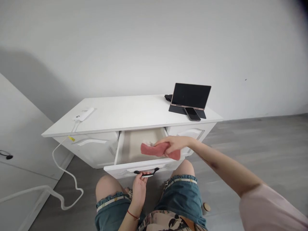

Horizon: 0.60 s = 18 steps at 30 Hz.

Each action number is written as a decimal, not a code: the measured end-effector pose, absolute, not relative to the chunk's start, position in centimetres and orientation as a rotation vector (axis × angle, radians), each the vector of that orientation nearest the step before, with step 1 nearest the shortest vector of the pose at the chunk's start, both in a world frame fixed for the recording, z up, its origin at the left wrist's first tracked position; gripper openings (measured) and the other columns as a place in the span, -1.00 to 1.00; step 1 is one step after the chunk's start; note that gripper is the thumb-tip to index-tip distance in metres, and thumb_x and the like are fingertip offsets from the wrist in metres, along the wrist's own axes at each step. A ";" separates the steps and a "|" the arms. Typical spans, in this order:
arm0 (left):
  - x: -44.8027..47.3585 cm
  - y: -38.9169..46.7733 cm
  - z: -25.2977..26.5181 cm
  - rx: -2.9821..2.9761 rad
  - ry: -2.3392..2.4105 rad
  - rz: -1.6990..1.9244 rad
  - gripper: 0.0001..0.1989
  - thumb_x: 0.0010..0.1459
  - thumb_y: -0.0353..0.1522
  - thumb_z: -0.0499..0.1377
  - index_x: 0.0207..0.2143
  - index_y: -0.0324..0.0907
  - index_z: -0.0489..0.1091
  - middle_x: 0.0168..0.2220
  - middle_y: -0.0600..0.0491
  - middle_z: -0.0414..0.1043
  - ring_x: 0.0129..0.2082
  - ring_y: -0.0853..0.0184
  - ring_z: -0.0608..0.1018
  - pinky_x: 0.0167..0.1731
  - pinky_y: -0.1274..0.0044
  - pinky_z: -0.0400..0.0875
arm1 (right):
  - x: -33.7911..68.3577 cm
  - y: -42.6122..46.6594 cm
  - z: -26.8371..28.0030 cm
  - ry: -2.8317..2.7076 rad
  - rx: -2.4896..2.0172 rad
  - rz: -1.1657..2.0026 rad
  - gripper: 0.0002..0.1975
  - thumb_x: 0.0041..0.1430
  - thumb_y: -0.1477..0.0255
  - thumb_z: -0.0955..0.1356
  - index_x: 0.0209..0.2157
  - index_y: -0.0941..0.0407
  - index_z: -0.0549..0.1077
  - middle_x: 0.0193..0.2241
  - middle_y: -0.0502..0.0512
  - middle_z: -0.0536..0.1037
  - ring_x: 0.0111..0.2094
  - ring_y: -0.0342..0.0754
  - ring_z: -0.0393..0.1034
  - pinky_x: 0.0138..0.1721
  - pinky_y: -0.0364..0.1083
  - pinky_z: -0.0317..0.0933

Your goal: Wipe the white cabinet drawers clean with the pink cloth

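I see the left hand (138, 187) with its fingers (143, 176) curled around the open drawer (132, 146)'s black handle (155, 171); the right hand (172, 142) grasps a coral-pink cloth (151, 150) above the drawer.

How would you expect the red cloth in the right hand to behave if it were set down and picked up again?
The red cloth is probably floppy, as it bunches in the right hand. It looks light, being thin and held one-handed. Its matte surface suggests it won't be slippery.
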<state>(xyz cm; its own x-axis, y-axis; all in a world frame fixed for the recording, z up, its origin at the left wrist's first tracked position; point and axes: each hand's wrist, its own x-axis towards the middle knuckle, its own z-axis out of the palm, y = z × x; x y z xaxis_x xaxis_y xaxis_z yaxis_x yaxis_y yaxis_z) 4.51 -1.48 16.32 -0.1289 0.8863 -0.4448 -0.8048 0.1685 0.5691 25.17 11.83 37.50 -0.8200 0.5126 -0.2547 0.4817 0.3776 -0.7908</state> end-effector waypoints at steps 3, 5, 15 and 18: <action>4.3 -1.7 16.6 0.046 0.878 1.422 -0.82 0.11 -0.48 0.09 -0.50 -0.20 0.44 -0.41 -0.01 0.56 -0.31 0.33 0.59 -0.04 0.42 0.40 | 28.2 5.9 36.7 -2.541 -1.081 0.939 -0.35 0.00 0.54 0.33 0.18 -0.06 0.35 0.00 0.06 0.46 0.03 0.05 0.34 0.09 -0.02 0.18; 4.2 -1.8 16.6 0.022 0.867 1.399 -0.79 0.15 -0.48 0.05 -0.48 -0.20 0.45 -0.38 -0.04 0.58 -0.28 0.33 0.60 -0.05 0.42 0.40 | 29.4 2.6 33.6 -2.428 -1.309 0.628 -0.33 0.03 0.58 0.30 0.21 -0.07 0.32 -0.09 0.14 0.46 -0.09 0.04 0.38 -0.04 -0.02 0.26; 3.8 -2.3 16.5 -0.075 0.761 1.362 -0.81 0.18 -0.47 0.08 -0.41 -0.18 0.48 -0.34 0.00 0.58 -0.25 0.32 0.59 -0.13 0.42 0.42 | 22.2 -0.5 23.6 -2.285 -1.463 -0.399 -0.45 0.23 0.54 0.24 0.26 0.07 0.24 0.17 0.23 0.37 -0.07 0.15 0.26 -0.17 0.07 0.17; 3.8 -2.7 16.3 -0.095 0.691 1.387 -0.78 0.16 -0.47 0.06 -0.47 -0.19 0.47 -0.39 0.01 0.55 -0.30 0.31 0.59 -0.15 0.41 0.44 | 18.1 -0.2 23.0 -2.323 -1.367 -0.358 -0.41 0.24 0.53 0.22 0.31 0.11 0.14 0.22 0.24 0.31 -0.04 0.16 0.24 -0.17 0.08 0.16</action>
<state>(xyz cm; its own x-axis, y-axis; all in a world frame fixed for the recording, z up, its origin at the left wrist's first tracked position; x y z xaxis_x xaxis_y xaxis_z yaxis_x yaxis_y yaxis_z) 3.82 -2.74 16.31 0.0215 0.8666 -0.4986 -0.9200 0.2124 0.3294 18.14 -0.19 22.96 -0.4288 0.7674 0.4767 0.8753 0.4836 0.0089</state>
